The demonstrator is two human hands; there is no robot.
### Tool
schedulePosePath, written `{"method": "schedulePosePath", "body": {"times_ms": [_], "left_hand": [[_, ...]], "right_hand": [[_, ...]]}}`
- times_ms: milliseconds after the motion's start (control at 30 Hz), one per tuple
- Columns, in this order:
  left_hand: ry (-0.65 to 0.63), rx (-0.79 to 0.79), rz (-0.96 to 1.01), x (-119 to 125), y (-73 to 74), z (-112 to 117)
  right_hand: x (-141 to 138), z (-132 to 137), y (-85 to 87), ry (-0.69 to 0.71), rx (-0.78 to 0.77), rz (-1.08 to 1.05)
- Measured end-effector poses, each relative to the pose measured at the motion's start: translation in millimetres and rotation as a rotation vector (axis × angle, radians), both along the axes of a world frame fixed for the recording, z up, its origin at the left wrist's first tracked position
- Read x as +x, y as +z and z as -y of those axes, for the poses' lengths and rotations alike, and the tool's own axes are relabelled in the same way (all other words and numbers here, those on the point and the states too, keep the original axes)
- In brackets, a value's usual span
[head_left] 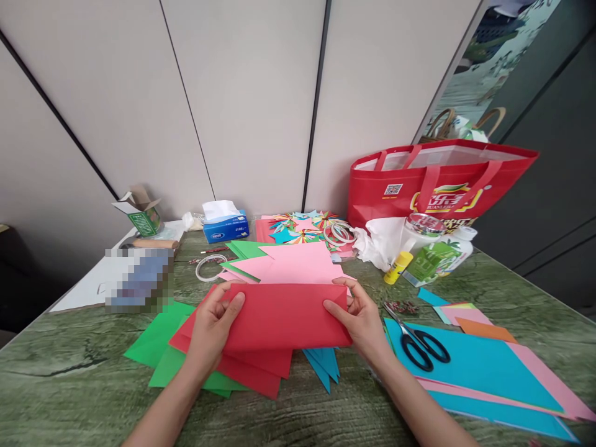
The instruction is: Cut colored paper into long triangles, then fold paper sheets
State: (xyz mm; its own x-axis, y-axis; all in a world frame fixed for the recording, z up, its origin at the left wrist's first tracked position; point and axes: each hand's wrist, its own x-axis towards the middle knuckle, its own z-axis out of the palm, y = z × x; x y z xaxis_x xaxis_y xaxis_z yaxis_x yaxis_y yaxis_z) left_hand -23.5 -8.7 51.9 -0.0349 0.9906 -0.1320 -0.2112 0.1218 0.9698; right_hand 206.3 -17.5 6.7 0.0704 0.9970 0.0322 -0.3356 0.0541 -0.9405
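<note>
A folded red paper sheet [284, 316] is held up level between my two hands, its fold or edge running along the top. My left hand [218, 313] pinches its left end, thumb in front and fingers behind. At the right end, my right hand [356, 313] grips it the same way. Beneath it on the table lie more red sheets [261, 372], green sheets [162, 347] and pointed blue paper pieces [323, 366]. Just behind stand out pink paper [298, 257] and green folded pieces [244, 250]. The fingers behind the sheet are partly hidden.
Black-handled scissors [423, 347] rest on blue paper [488, 366] at the right. Farther back are a glue stick [398, 267], tape rolls [339, 233], a tissue box [226, 227], a green box [145, 218] and a red bag [372, 192]. A tape ring [210, 268] lies left of centre.
</note>
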Motion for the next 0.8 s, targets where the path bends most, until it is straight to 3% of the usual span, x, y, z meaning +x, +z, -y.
{"method": "schedulePosePath", "body": {"times_ms": [233,800], "left_hand": [[0.088,-0.024,0.019,1.7,0.6,-0.8],[0.08,0.023,-0.024,-1.0,-4.2,-2.5]], "right_hand": [[-0.9,0.5,1.3,-0.016,0.004,-0.024],[-2.6,1.0,4.2,-0.037,-0.022,-0.03]]}}
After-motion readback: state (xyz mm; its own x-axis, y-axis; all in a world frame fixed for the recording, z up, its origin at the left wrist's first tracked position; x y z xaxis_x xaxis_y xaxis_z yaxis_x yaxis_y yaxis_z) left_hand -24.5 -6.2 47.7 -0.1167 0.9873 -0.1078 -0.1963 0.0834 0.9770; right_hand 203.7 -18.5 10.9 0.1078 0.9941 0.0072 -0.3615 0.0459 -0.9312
